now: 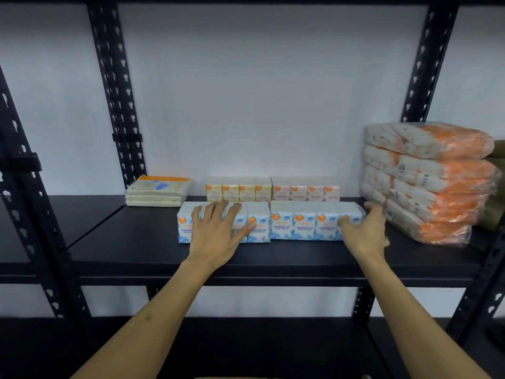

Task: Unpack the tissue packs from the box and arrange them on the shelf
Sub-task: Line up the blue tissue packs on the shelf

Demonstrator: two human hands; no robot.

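Box: a thin tan edge shows at the very bottom of the view, below and nearer than both hands; whether it is the box, and what is left in it, I cannot tell.
Shelf (142, 242): black board under both hands, bare in front of them and to the left of the left hand.
Left hand (216, 231): fingers straight and spread, palm flat over the top and front of the left blue pack (258, 225), pressing rather than gripping.
Right hand (364, 228): thumb on the front, fingers round the right end of the right blue pack (303, 221), clasping it; the hand is blurred.
Blue packs: side by side, touching, between the two hands, seemingly being squared into one front row.
Yellow pack (238, 189): just beyond the left hand's fingertips, in a back row.
Pink pack (306, 189): beside it, beyond the gap between the hands.
Flat cream stack (158, 191): beyond and left of the left hand.
Orange-and-white bundles (429, 181): piled just right of the right hand.
Progress: judged well along; several kinds stand shelved, the front row needs only aligning, remaining stock unknown.
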